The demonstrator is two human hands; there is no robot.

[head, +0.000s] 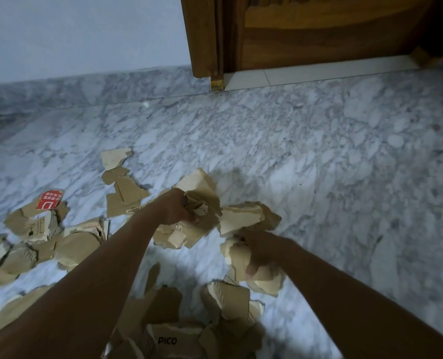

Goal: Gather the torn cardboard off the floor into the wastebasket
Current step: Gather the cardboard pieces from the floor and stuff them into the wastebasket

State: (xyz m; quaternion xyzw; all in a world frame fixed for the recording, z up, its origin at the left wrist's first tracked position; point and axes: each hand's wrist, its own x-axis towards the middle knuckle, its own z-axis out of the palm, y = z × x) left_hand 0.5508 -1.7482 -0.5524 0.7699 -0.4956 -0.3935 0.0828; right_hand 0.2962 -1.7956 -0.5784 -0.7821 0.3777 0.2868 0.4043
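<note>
Torn brown cardboard pieces lie scattered over the marble floor [319, 156]. My left hand [175, 207] is shut on a bunch of cardboard scraps [202, 200] near the middle of the view. My right hand [260, 251] grips another clump of cardboard pieces [241, 221] just right of it. More scraps lie at the left [41, 237], further back [119, 177], and close to me at the bottom, one printed "PICO" [167, 340]. No wastebasket is in view.
A wooden door [319, 29] and its frame stand at the back right above a pale threshold. A white wall with a marble skirting [85, 86] runs along the back left. A red-labelled scrap [50, 200] lies at the left.
</note>
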